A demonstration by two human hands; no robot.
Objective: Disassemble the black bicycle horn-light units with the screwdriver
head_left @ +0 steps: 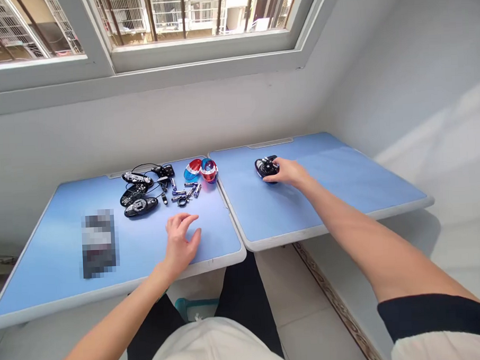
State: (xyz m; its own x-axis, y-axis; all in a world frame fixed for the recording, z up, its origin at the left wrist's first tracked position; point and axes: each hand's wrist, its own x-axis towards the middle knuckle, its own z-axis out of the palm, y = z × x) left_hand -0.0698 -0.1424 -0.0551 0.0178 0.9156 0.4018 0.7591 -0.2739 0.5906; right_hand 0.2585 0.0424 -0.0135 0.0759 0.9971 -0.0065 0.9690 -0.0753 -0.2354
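My right hand (289, 172) has its thumb and fingers around a black oval plastic part (266, 166) on the right-hand table. Some round and pale details show on that part, but its exact kind is unclear. My left hand (181, 241) is near the front edge of the left-hand table, fingers curved and apart, with nothing in it. Beyond it are a small black ring clamp (182, 201) and several blue-and-white batteries (190, 190). Further back, two red-and-blue see-through covers (209, 171) stand side by side.
Several black oval parts (141, 206) lie in a group with thin black cables (146, 165). A pixelated dark item (98, 243) is at the left. A seam (230, 212) divides the two blue tables (281, 215). Behind them rises a wall (237, 106) below a barred window.
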